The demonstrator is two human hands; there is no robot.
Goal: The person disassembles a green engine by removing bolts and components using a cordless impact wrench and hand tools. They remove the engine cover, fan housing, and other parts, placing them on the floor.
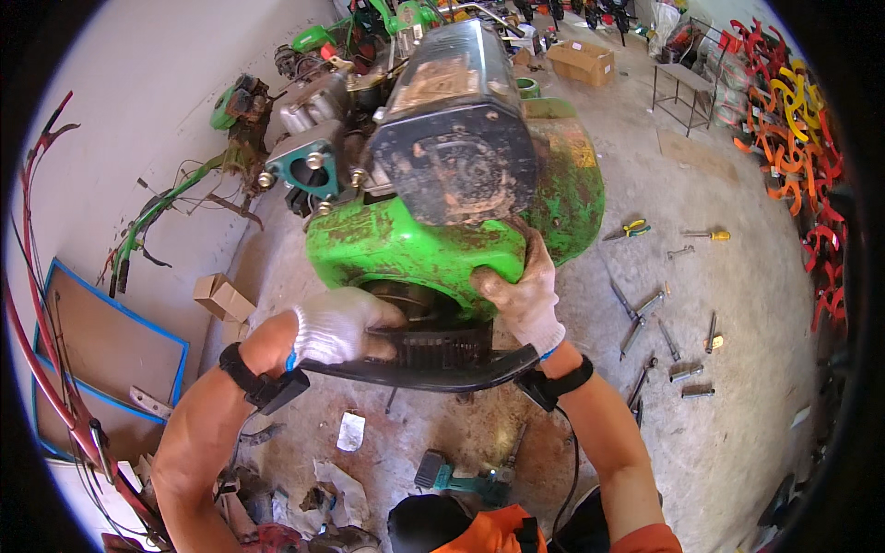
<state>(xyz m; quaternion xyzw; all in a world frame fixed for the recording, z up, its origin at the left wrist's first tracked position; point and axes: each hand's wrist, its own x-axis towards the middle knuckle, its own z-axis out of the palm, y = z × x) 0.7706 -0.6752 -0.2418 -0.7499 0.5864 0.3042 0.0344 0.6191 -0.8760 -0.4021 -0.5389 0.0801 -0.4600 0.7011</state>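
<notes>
A mud-stained engine fills the middle of the head view, with a bright green shroud [406,241] below a dirty black box-shaped cover [456,161]. Against the shroud's near side is a black slotted cover [442,347] with a curved lower rim. My left hand [336,325], in a white knit glove, grips the slotted cover's left part, its fingertips reaching into the dark round opening. My right hand [525,293], gloved too and soiled, clasps the shroud's right corner, thumb on the front face and fingers along the side. A teal-gasketed port [313,170] shows at the engine's left.
Pliers [629,229], a yellow-handled screwdriver [708,235], and several wrenches and sockets lie on the concrete floor at right. A teal power drill [461,479] lies near my legs. Cardboard boxes [581,63], a metal stand [684,88] and colourful curved blades [793,120] stand farther off.
</notes>
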